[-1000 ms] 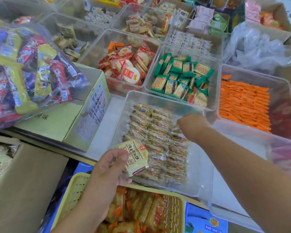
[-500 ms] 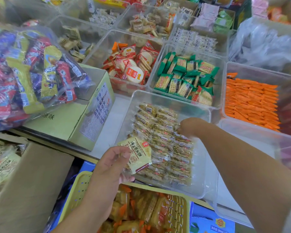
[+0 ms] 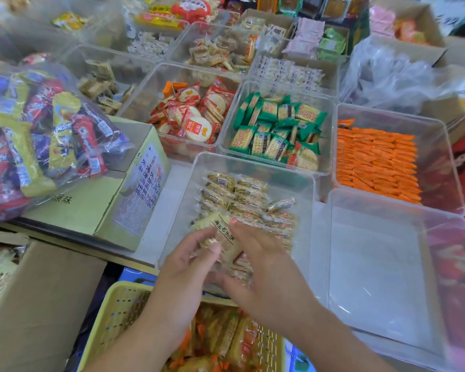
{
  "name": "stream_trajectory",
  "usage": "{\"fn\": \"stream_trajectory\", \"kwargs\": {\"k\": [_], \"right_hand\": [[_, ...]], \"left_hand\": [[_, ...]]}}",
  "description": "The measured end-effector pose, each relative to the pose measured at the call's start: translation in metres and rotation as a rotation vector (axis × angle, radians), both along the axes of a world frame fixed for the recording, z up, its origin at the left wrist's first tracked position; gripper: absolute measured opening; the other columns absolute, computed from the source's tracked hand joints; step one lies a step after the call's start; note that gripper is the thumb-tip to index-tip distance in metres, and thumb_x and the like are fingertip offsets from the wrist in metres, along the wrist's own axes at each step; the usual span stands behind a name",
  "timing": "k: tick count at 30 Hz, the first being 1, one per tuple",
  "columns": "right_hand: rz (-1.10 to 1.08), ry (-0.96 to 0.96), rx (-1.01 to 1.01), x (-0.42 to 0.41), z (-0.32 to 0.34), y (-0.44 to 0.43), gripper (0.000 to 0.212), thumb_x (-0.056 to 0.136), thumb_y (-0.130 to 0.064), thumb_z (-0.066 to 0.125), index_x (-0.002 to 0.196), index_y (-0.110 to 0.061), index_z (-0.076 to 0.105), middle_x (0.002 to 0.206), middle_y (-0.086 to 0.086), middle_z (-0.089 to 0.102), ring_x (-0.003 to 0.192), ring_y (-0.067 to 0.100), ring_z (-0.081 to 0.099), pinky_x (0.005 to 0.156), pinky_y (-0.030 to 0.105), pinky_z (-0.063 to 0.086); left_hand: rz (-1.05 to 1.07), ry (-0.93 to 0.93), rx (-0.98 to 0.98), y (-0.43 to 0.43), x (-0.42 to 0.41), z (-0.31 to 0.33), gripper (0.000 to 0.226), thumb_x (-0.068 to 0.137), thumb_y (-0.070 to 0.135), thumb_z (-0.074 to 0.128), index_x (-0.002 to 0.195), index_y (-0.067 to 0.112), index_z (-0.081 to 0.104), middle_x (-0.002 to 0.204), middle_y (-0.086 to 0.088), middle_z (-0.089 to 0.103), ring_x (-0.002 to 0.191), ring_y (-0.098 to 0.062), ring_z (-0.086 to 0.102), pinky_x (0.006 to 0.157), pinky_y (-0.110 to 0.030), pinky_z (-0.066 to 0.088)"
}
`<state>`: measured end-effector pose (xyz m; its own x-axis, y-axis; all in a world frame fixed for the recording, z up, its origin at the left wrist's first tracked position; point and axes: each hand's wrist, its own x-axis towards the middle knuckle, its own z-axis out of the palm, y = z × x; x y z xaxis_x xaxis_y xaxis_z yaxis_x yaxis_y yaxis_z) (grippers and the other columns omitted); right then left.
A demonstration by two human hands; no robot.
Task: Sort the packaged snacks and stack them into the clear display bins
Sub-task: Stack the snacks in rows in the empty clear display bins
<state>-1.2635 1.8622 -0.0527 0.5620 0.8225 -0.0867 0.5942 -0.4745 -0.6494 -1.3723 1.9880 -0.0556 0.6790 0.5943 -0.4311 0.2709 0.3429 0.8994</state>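
Observation:
My left hand (image 3: 185,267) pinches a pale yellow biscuit packet (image 3: 218,229) over the near edge of a clear bin (image 3: 253,162). Rows of matching packets (image 3: 239,200) lie stacked in that bin's left half. My right hand (image 3: 266,272) is beside the left one, its fingers stretched out and lying on the same packet's right side. Below both hands, a yellow basket (image 3: 118,312) holds loose biscuit packets (image 3: 226,342).
An empty clear bin (image 3: 373,264) stands to the right. Behind are bins of orange packets (image 3: 373,162), green packets (image 3: 277,130) and red packets (image 3: 193,116). A bag of colourful snacks (image 3: 38,135) rests on a green carton (image 3: 91,210); a brown carton (image 3: 38,304) is near left.
My right hand has pulled back from the far right of the bin to the packet that my left hand holds. The left hand has barely moved. The view has tilted down slightly.

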Motion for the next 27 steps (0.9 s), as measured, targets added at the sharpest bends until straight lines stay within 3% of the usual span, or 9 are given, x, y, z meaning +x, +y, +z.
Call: {"fn": "stream_trajectory", "kwargs": {"k": [4,6,9,12,15,20,22,24,27], "right_hand": [[-0.127,-0.038,0.011,0.001,-0.005,-0.009,0.082,0.082,-0.064,0.052,0.155,-0.031,0.036,0.159,-0.008,0.036,0.147,0.015,0.030,0.119,0.039,0.035],[-0.095,-0.026,0.025,0.008,-0.005,-0.016,0.095,0.070,-0.074,0.059,0.154,-0.033,0.038,0.160,-0.009,0.033,0.149,0.016,0.027,0.119,0.043,0.034],[0.060,0.032,0.046,0.024,-0.005,-0.030,0.116,0.053,-0.082,0.074,0.154,-0.048,0.028,0.164,-0.015,0.021,0.153,0.011,0.017,0.122,0.044,0.028],[0.054,0.219,0.160,0.035,-0.003,-0.039,0.119,0.055,-0.064,0.090,0.152,-0.055,0.022,0.160,-0.026,0.024,0.149,-0.003,0.022,0.120,0.037,0.035],[0.060,0.214,0.260,0.034,-0.003,-0.038,0.103,0.068,-0.038,0.093,0.152,-0.048,0.034,0.157,-0.026,0.030,0.145,0.001,0.032,0.112,0.036,0.044],[0.054,-0.066,0.354,0.035,-0.007,-0.029,0.054,0.079,-0.012,0.087,0.128,-0.022,0.069,0.152,0.001,0.045,0.140,0.022,0.045,0.106,0.042,0.047],[0.077,-0.065,0.423,0.041,-0.008,-0.027,0.041,0.076,-0.006,0.087,0.114,-0.014,0.074,0.145,0.001,0.055,0.140,0.021,0.047,0.110,0.040,0.044],[0.007,0.058,0.470,0.053,-0.008,-0.028,0.034,0.076,-0.008,0.088,0.106,-0.017,0.074,0.135,-0.005,0.065,0.137,0.012,0.052,0.108,0.027,0.045],[-0.228,0.146,0.461,0.083,-0.001,-0.026,0.028,0.082,-0.015,0.083,0.100,-0.026,0.064,0.110,-0.016,0.073,0.107,0.000,0.066,0.080,0.010,0.050]], "left_hand": [[-0.138,0.015,0.137,-0.023,0.012,0.008,0.042,0.074,0.059,0.069,0.116,0.057,0.068,0.126,0.025,0.067,0.115,0.002,0.063,0.098,-0.030,0.052],[-0.113,-0.013,0.148,-0.027,0.015,0.009,0.033,0.078,0.049,0.071,0.111,0.049,0.071,0.109,0.025,0.072,0.098,0.002,0.069,0.086,-0.025,0.054],[-0.013,-0.039,0.052,-0.021,0.015,0.015,0.014,0.079,0.039,0.083,0.084,0.032,0.072,0.094,0.008,0.076,0.071,-0.008,0.068,0.065,-0.028,0.056],[0.047,-0.089,-0.077,-0.012,0.010,0.016,0.008,0.076,0.031,0.075,0.079,0.025,0.069,0.101,-0.008,0.077,0.073,-0.015,0.069,0.061,-0.031,0.053],[0.060,-0.123,-0.159,-0.007,0.005,0.014,0.011,0.076,0.022,0.071,0.087,0.020,0.070,0.111,-0.017,0.074,0.088,-0.033,0.067,0.077,-0.049,0.049],[-0.006,-0.139,-0.237,-0.005,0.005,0.015,0.018,0.083,0.022,0.075,0.100,0.023,0.072,0.113,-0.017,0.074,0.082,-0.027,0.071,0.060,-0.035,0.058],[-0.062,-0.115,-0.247,-0.002,0.006,0.012,0.035,0.088,0.039,0.072,0.123,0.041,0.066,0.116,-0.011,0.075,0.081,-0.027,0.071,0.063,-0.037,0.059],[-0.070,-0.016,-0.176,0.004,0.008,0.009,0.045,0.084,0.066,0.063,0.128,0.062,0.053,0.121,0.000,0.073,0.086,-0.025,0.072,0.075,-0.042,0.061],[-0.173,0.187,0.239,0.019,0.007,0.001,0.053,0.075,0.091,0.049,0.125,0.079,0.036,0.130,0.028,0.055,0.110,-0.004,0.062,0.089,-0.032,0.051]]}}
